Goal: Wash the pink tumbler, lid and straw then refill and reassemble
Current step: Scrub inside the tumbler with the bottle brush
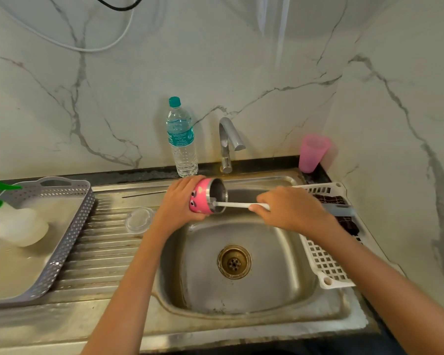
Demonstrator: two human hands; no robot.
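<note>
— Where was the pink steel-lined tumbler (203, 198)?

— Over the back left corner of the stainless steel sink (241, 301), lying on its side with its open mouth turned to the right. The left hand (176, 201) was wrapped round its body, fingers curled over the top and thumb below.

— And the right hand (290, 208)?

— It was closed on a white-handled brush (237, 205), pinching the handle near its middle. The brush lay almost level, and its grey head sat just inside the tumbler's rim.

— Were the other parts in sight?

— The clear round lid (139, 221) lay flat on the ribbed drainboard, just left of the left wrist. The thin metal straw (144, 193) lay further back on the same drainboard, pointing toward the tumbler.

— What else stood around?

— A clear plastic water bottle with a teal cap (182, 139) stood upright on the dark desk behind the sink, beside the chrome tap (228, 142). I could not tell whether water ran from it. A translucent pink plastic cup (313, 156) stood in the right back corner. A white slotted plastic basket (326, 265) lay along the sink's right edge with a dark patterned cloth (328, 199) in it. At the far left, a grey perforated tray (62, 242) held a white spray bottle with a green trigger (0, 193).
</note>
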